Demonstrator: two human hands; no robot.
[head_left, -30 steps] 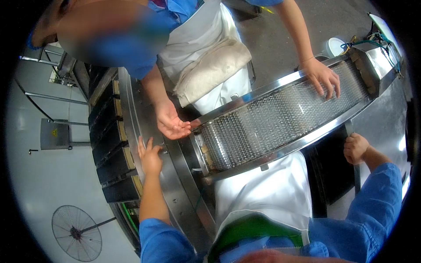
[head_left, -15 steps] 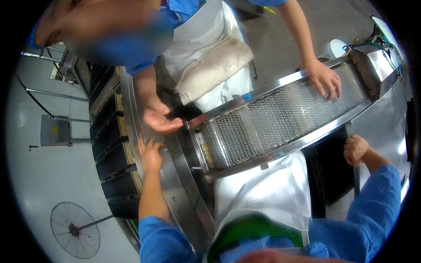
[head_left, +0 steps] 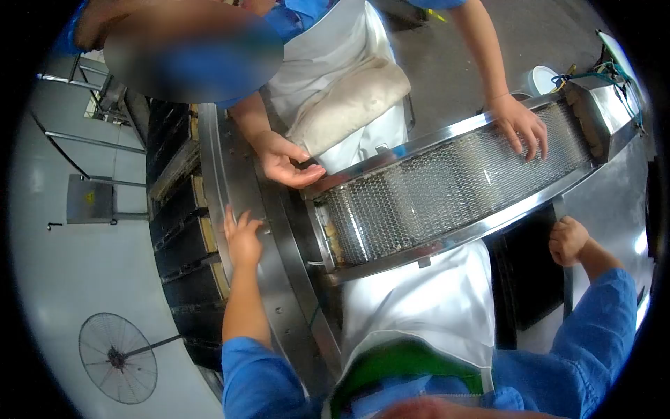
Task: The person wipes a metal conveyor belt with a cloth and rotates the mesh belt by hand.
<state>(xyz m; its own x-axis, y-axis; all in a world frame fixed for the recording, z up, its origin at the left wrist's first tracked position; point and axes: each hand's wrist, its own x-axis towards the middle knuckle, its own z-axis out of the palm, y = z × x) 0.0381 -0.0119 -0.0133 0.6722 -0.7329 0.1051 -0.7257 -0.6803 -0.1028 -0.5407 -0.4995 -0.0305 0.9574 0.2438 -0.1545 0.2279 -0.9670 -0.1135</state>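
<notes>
My left hand (head_left: 243,239) is open, fingers spread, over the metal ledge (head_left: 276,279) beside the row of dark slots. On the right, my right hand (head_left: 569,241) is curled into a fist by the edge of a metal panel (head_left: 607,202); whatever it may hold is hidden. Between me and a co-worker lies a long steel-framed mesh conveyor (head_left: 426,199). The co-worker's one hand (head_left: 520,127) rests on the mesh toward its far right. Their other hand (head_left: 285,159), palm up and fingers half curled, is near the conveyor's left end.
A folded beige cloth (head_left: 352,101) lies against the co-worker's white apron. Dark slots with pale edges (head_left: 206,234) line the left side. A wall fan (head_left: 117,357) and a grey box (head_left: 91,199) are on the wall. A white bucket (head_left: 543,80) stands behind the conveyor.
The co-worker's palm-up hand has moved right and up, toward the conveyor's left end. My left hand has lifted its fingers slightly. My right hand stays where it was.
</notes>
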